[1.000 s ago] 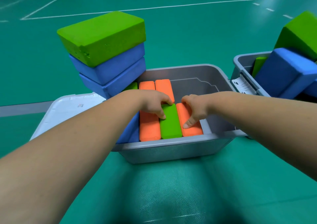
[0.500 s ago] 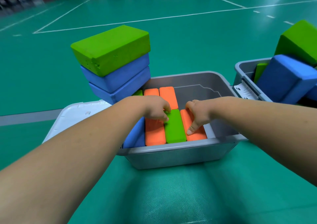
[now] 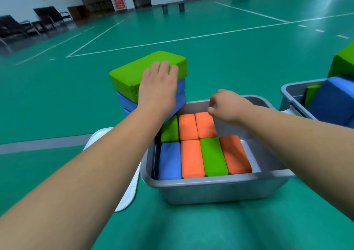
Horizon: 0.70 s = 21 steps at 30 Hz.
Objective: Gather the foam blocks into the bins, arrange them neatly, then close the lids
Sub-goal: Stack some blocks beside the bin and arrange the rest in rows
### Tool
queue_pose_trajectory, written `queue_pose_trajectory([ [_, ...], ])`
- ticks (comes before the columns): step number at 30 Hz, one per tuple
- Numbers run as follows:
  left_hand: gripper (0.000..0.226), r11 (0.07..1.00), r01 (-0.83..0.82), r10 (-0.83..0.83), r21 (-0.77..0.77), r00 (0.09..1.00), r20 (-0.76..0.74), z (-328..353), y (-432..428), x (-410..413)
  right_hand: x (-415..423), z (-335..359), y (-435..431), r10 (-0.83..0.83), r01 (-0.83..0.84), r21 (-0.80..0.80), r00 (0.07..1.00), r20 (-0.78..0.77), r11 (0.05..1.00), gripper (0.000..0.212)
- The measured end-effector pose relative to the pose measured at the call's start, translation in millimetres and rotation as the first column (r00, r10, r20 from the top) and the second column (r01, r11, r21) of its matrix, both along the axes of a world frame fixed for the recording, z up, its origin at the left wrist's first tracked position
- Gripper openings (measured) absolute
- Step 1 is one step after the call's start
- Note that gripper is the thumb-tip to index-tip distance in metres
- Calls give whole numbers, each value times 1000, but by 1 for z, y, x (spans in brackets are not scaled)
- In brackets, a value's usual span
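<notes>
Bin (image 3: 216, 182) layer holds four orange blocks (image 3: 191, 158), two green blocks (image 3: 213, 156), one blue block (image 3: 170, 160).

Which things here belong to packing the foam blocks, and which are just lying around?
Job: left hand on the green block, blue blocks beneath, right hand, grey bin of packed blocks, white lid, second bin.
Lying about: black chairs, red sign, two dark posts.

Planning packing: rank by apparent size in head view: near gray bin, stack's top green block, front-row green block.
1. near gray bin
2. stack's top green block
3. front-row green block, on edge; real sizes may match.
</notes>
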<state>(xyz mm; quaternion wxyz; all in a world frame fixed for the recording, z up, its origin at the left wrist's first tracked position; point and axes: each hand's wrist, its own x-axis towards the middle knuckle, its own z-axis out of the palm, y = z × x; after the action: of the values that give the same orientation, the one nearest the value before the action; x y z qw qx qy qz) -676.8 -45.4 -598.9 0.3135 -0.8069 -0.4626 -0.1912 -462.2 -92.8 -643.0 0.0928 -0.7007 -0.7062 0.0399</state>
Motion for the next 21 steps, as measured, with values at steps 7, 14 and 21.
queue_pose_trajectory([
  [7, 70, 959, -268, 274, -88, 959, 69, -13, 26, -34, -30, 7, 1, 13, -9, 109, 999, -40, 994, 34],
  [14, 68, 978, -194, 201, -78, 975, 96, -7, 24, -32, -53, 17, 8, -10, 52, 233, 983, -181, 971, 44],
  [21, 79, 998, 47, -52, 34, 988, 148, 2, 6, -2, -34, 59, 15, -86, 377, 437, 829, -552, 817, 84],
])
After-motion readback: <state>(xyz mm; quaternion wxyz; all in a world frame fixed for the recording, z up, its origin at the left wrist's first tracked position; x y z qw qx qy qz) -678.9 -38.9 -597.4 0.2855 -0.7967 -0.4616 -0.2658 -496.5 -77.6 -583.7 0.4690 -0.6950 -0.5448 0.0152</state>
